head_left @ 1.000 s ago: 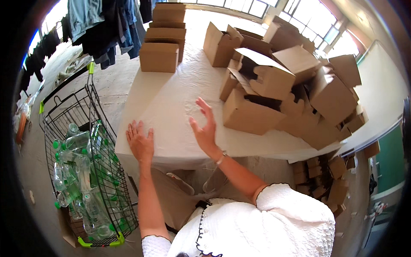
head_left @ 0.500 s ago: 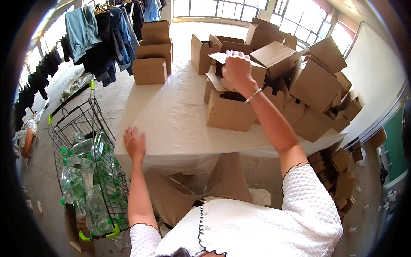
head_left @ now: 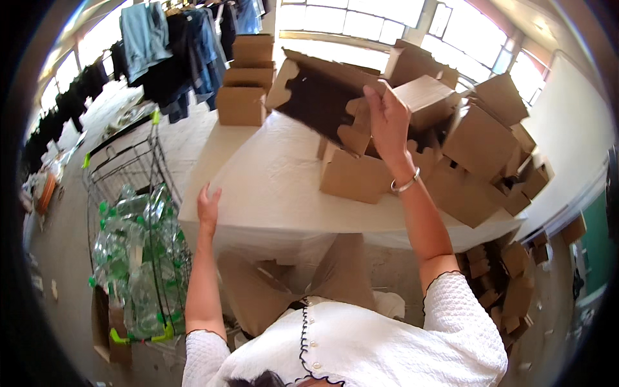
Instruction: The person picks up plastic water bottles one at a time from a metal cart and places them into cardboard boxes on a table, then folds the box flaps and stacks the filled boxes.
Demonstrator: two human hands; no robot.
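My right hand (head_left: 391, 126) grips a brown cardboard box (head_left: 338, 76) by an edge at its right end. This box is tilted in the air above the table, and its dark open side with cut-out flaps faces me. Below it another open carton (head_left: 351, 175) rests on the white-covered table (head_left: 277, 180). My left hand (head_left: 207, 205) is at the table's left front edge, empty, its fingers apart and slightly curled.
Several cartons (head_left: 476, 137) are heaped on the table's right side. A row of cartons (head_left: 240, 106) stands at the back left. Left of the table is a wire cart (head_left: 155, 132) with green-capped plastic bottles (head_left: 138, 258). Clothes (head_left: 143, 42) hang behind; more cardboard (head_left: 516, 290) lies below right.
My right hand has lifted the box out from among the others and swung it up and leftward. My left hand has risen a little from lying flat on the table.
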